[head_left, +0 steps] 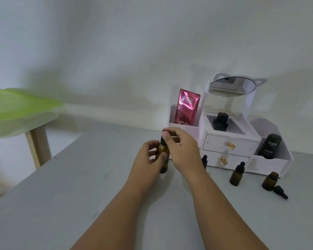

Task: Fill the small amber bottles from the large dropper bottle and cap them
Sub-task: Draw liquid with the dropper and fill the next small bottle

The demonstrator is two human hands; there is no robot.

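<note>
Glass, brown and smooth, makes the round body of the big dropper bottle; it stands upright on the matt grey table, just in front of the organiser, and it is between my two hands. My left hand curls round its side, thumb on the near face and fingers wrapped behind; my right hand comes from above with the wrist bent, and its thumb and fingertips pinch the black rubbery cap; both forearms reach forward, bare. To the right stand the small bottles, the same brown glass, squat and cylindrical; one is upright with its black dropper top on; another stands with its mouth uncovered, and its loose top lies on its side, touching or just beside its foot; a third shows only its black top past my right wrist. Behind them sits a white plastic organiser, boxy, with two drawers and shiny gold knobs; a glossy pink sachet leans in its left pocket, a dark bottle sits in the middle well, a black tube stands in the right bay, and an oval mirror tilts above. Far left, something pale green and translucent rests above a bare wooden leg.
</note>
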